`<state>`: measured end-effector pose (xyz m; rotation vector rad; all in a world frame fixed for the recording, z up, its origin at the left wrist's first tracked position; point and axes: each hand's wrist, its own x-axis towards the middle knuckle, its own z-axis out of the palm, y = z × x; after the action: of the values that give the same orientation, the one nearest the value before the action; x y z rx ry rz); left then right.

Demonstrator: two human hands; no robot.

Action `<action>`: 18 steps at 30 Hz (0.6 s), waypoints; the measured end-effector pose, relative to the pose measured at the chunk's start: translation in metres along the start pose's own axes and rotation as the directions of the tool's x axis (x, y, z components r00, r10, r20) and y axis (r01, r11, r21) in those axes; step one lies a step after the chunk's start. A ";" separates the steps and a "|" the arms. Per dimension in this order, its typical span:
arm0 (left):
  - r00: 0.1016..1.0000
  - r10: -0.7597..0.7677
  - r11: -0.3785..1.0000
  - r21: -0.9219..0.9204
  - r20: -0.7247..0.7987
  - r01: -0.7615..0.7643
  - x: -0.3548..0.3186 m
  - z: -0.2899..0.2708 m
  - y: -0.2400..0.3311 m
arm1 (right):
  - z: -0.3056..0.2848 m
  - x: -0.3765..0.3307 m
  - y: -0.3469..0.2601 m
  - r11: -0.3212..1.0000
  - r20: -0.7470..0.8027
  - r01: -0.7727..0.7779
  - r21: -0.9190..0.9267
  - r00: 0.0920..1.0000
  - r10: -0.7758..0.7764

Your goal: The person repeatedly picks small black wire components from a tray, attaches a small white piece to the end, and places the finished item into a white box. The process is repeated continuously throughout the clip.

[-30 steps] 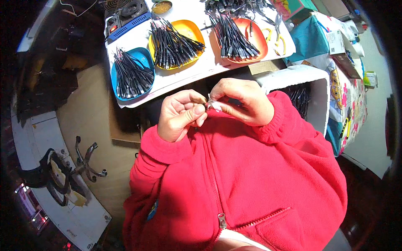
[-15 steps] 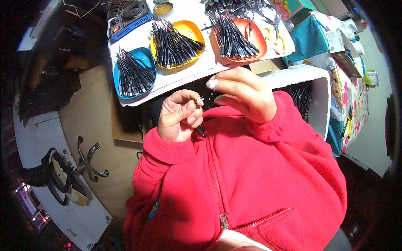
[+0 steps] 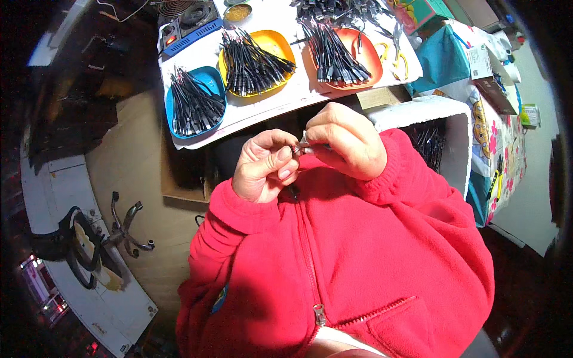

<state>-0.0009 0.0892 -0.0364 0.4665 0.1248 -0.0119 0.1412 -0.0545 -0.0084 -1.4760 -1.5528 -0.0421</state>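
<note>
In front of the red jacket, my left hand (image 3: 262, 170) pinches a short black cable between thumb and forefinger. The cable's fine wire ends (image 3: 296, 148) poke out at the fingertips, and a dark piece, seemingly its other end (image 3: 292, 191), hangs below the hand. My right hand (image 3: 351, 143) is closed, its fingertips meeting the wires; whitish covering shows on a finger. Exactly what the right fingers grip is too small to tell. Beyond the hands, black cables lie bundled in a blue tray (image 3: 209, 76), a yellow tray (image 3: 279, 45) and an orange tray (image 3: 370, 55).
A white table (image 3: 304, 98) carries the trays, yellow-handled scissors (image 3: 406, 64), a blue-fronted heating device (image 3: 194, 39) and a small amber-filled bowl (image 3: 237, 13). To the right stands a white foam box (image 3: 456, 119) holding black cables. A cardboard box (image 3: 182, 191) sits below the table.
My right hand has come down and left, its fingers closing at the wire ends. My left hand has shifted slightly right, still pinching the cable.
</note>
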 end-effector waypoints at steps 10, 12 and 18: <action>0.921 0.375 0.285 0.933 0.104 -0.221 0.004 0.007 0.011 | 0.009 -0.016 0.017 -0.238 0.711 -0.690 0.684 0.556 0.430; 0.938 0.346 0.542 0.815 0.007 -0.206 0.003 0.004 0.009 | 0.007 -0.014 0.012 0.096 0.529 -0.684 0.724 0.638 0.560; 0.967 0.239 0.887 0.425 -0.090 -0.179 0.005 -0.003 0.003 | -0.003 0.000 0.000 0.988 0.014 -0.157 -0.001 0.988 0.157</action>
<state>0.0037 0.0931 -0.0386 0.9066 0.2112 0.2123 0.1434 -0.0566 -0.0069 -1.5967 -1.4426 0.0603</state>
